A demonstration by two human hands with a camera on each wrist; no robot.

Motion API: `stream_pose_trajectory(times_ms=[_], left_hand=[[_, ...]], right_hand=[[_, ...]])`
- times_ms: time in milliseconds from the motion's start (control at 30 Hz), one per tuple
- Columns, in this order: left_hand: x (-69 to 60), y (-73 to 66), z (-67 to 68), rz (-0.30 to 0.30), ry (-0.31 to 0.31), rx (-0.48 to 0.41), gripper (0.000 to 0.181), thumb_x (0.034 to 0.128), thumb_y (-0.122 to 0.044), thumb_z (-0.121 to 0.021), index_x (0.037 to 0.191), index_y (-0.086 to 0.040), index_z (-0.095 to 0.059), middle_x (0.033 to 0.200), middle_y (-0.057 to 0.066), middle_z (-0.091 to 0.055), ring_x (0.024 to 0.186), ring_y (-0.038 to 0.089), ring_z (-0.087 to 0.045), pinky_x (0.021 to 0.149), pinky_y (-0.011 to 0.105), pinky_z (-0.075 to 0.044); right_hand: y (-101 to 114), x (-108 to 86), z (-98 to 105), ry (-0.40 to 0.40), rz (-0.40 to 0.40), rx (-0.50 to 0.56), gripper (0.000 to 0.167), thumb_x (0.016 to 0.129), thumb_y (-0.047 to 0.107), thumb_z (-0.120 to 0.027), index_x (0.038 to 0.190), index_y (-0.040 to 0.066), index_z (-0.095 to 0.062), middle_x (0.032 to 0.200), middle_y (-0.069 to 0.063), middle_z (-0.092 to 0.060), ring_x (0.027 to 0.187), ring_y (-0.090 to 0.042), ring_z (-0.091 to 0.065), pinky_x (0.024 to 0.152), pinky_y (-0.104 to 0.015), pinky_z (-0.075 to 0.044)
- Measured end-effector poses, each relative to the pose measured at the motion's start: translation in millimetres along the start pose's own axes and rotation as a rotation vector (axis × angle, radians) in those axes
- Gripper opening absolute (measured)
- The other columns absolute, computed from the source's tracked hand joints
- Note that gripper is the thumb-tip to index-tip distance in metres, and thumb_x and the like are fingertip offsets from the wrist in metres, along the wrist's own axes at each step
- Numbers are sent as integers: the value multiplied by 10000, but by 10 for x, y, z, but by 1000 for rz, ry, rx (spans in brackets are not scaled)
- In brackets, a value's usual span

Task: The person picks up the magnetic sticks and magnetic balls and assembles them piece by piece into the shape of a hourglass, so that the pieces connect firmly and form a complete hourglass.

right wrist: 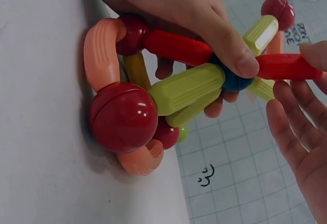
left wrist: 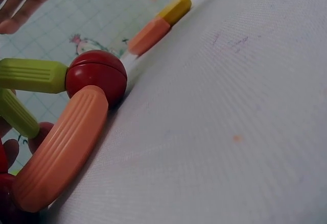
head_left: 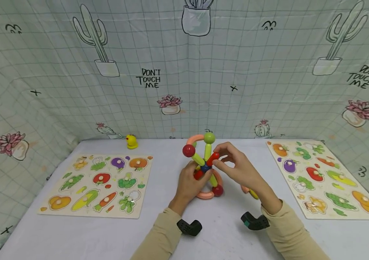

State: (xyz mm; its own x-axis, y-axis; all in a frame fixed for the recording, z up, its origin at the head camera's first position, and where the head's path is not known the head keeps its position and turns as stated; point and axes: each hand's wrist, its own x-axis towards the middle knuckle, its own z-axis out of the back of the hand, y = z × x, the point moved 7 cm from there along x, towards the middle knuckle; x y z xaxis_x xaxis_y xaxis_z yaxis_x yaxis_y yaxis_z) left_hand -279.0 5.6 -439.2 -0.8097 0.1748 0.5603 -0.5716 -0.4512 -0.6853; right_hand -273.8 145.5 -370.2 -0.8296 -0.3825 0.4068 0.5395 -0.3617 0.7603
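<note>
A toy of magnetic rods and balls stands on the white table in front of me. My left hand grips it round the blue ball at its middle, thumb across that ball in the right wrist view. Between the fingertips of my right hand is a short red rod, its inner end at the blue ball. Lime green rods spread from the ball. Below, salmon curved rods join dark red balls in a base. Higher up are a green ball and a red ball.
A loose yellow rod and a salmon piece lie end to end, partly behind my right forearm in the head view. Vegetable puzzle boards lie left and right. At the back left sits a yellow duck.
</note>
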Motion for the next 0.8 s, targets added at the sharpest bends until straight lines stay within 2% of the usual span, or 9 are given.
stream_pose_trajectory(times_ms=[267, 500, 800], left_hand=[[-3, 22, -2, 23, 8, -27, 368, 845, -293, -705, 1116, -69, -595, 1020, 73, -668, 945, 166, -618, 822, 305, -526], [-1, 35, 2, 38, 15, -48, 361, 846, -317, -701, 1096, -76, -602, 1018, 62, -666, 948, 162, -607, 819, 297, -516], [-12, 41, -3, 54, 30, -25, 377, 856, -324, -688, 1126, -78, -591, 1048, 61, -659, 980, 163, -602, 852, 307, -510]], right_hand=[[-33, 17, 67, -23, 8, 11, 223, 932, 72, -565, 1147, 29, -525, 1114, -76, -574, 997, -74, -554, 844, -192, -487], [-148, 52, 141, -85, -49, -20, 167, 976, 119, -497, 1111, 35, -547, 1045, -102, -612, 928, -97, -575, 873, -157, -450], [-267, 68, 159, -82, -102, -35, 191, 979, 149, -499, 1117, 26, -546, 1052, -112, -624, 912, -154, -579, 844, -156, -450]])
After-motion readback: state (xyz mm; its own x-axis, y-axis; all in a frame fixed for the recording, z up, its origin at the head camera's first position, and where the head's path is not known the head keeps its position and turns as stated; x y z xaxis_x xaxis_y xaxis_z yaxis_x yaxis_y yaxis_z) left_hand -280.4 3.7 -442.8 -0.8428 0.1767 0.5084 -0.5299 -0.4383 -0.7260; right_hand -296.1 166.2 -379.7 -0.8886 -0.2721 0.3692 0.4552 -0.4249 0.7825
